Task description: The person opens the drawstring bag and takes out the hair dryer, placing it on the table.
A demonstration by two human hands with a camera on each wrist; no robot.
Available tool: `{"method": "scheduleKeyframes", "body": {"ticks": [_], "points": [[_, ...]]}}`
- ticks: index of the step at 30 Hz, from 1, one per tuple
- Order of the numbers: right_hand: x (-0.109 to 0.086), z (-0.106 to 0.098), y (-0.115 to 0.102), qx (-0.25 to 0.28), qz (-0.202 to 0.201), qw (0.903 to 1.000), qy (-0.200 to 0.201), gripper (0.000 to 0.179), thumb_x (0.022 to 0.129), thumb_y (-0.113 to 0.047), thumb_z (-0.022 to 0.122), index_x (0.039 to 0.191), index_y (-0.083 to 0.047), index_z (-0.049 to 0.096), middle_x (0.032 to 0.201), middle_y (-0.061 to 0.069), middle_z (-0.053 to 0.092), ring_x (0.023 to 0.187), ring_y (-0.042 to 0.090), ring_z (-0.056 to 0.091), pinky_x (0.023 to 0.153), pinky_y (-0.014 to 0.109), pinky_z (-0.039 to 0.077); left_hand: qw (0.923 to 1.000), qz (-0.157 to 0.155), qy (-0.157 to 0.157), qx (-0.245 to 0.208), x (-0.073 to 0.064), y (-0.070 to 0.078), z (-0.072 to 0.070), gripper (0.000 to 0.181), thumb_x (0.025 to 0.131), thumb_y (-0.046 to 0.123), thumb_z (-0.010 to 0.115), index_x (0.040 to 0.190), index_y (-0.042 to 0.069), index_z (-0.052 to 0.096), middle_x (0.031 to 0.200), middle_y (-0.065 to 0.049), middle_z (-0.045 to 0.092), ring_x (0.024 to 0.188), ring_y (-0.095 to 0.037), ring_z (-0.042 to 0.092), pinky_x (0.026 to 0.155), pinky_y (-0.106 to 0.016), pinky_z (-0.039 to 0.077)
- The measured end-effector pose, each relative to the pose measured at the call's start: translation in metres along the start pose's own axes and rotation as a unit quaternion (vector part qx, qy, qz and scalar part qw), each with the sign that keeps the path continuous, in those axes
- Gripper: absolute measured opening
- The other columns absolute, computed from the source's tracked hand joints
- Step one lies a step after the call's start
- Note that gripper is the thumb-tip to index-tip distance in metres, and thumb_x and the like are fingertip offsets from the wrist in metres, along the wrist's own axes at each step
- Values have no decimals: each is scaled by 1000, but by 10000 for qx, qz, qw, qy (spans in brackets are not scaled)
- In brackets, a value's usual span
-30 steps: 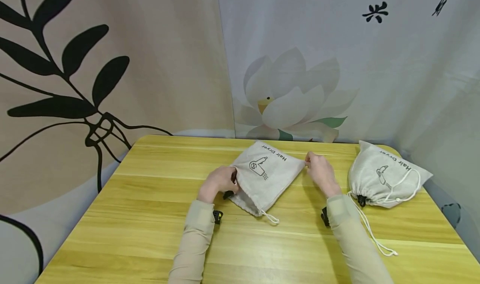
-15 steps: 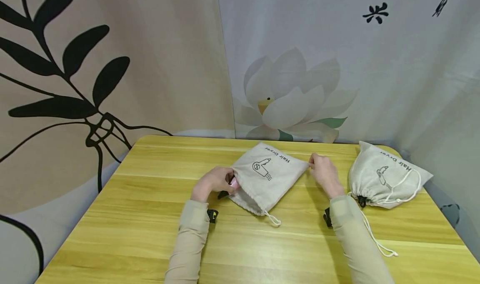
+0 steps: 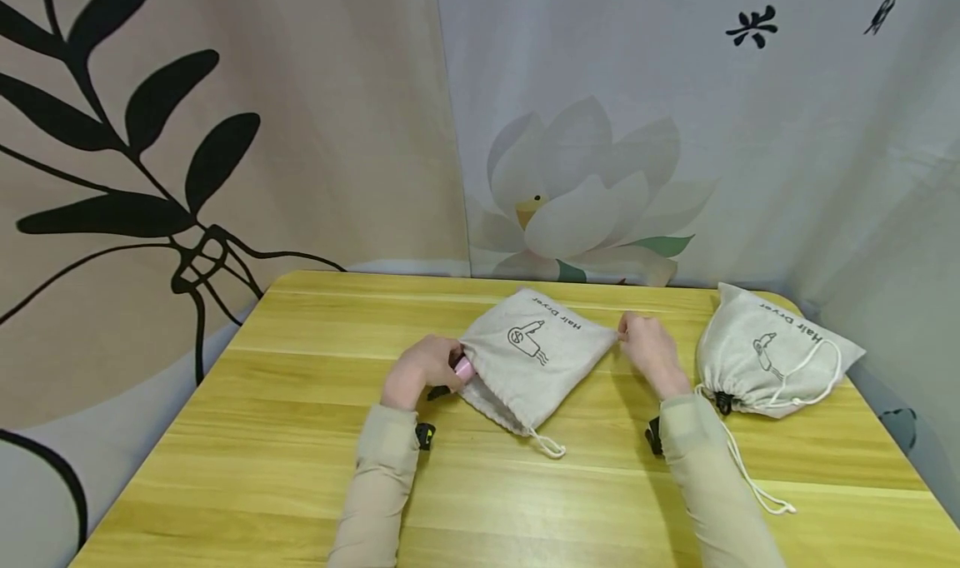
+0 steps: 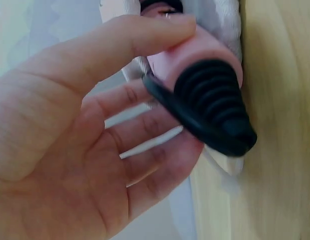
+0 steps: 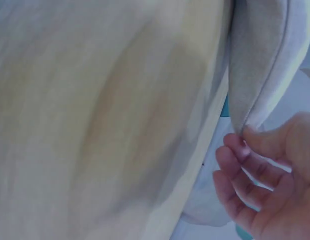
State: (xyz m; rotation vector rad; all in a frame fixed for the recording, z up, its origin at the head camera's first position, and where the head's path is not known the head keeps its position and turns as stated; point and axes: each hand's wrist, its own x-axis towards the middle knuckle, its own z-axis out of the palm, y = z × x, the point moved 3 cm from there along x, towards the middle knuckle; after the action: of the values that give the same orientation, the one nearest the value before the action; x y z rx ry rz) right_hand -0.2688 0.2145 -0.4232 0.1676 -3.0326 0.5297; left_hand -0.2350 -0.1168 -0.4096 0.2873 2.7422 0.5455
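Note:
A cream cloth drawstring bag (image 3: pixel 551 360), printed "Hair Dryer", lies on the table with its mouth toward the near left. At that mouth my left hand (image 3: pixel 426 370) holds a pink hair dryer (image 3: pixel 465 370), thumb on top and fingers beneath. The left wrist view shows the pink handle end (image 4: pixel 205 52) and its black ribbed cord guard (image 4: pixel 210 95) sticking out; the rest of the dryer is hidden in the bag. On the far right, my right hand (image 3: pixel 649 350) pinches the bag's bottom corner (image 5: pixel 247 117) between thumb and index finger.
A second "Hair Dryer" bag (image 3: pixel 772 360), drawn up and bulging, lies at the table's right edge, its long white cord (image 3: pixel 738 460) trailing toward the front. The wooden table (image 3: pixel 285 435) ends at a printed curtain (image 3: pixel 360 135) behind.
My left hand has drawn back to the left, and the pink end of the hair dryer now shows at the bag's mouth. The bag and my right hand have shifted slightly right.

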Motion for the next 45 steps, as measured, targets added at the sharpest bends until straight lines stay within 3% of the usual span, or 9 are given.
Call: {"method": "scheduleKeyframes", "body": {"ticks": [8,12,21,28,36,45], "points": [[-5,-5,-22,-170,-830,9962,199,13,89,-4,60,99,1,66,99,21,65,88,37,63,75,48,53,9977,-93,477,476,1,13,6,32,72,25,78,94,7,63,99,-13,68,75,-21,58,66,-36,51],[-5,-5,-29,-240,-1037,9943,59,18,86,2,60,102,0,67,99,20,67,89,36,64,75,47,54,9965,-136,675,474,4,12,8,35,72,28,80,96,9,64,99,-13,69,75,-22,59,66,-38,52],[-1,0,-21,142,-905,9955,-261,6,86,0,62,88,-2,67,84,13,67,76,25,61,67,39,50,9986,-140,436,272,4,9,5,50,72,26,80,114,9,60,106,-14,67,91,-28,62,76,-43,53],[2,-3,-17,166,-820,9964,-158,7,81,3,62,85,-2,65,84,15,67,74,24,58,65,39,50,9997,-89,218,114,3,5,0,57,72,26,80,122,10,58,103,-11,66,87,-24,61,73,-38,52],[-3,-9,-11,271,-896,9955,-127,13,78,8,57,81,-2,65,83,15,67,72,24,57,66,39,50,10000,1,76,8,1,-1,-3,56,71,22,82,120,9,58,107,-11,64,87,-23,57,75,-37,50],[-1,-9,-11,303,-994,9942,-283,17,82,7,53,85,-3,67,86,13,68,76,23,58,69,39,50,9999,46,81,122,-2,1,-3,55,72,21,82,120,9,58,107,-12,64,86,-23,57,74,-36,50]]}}
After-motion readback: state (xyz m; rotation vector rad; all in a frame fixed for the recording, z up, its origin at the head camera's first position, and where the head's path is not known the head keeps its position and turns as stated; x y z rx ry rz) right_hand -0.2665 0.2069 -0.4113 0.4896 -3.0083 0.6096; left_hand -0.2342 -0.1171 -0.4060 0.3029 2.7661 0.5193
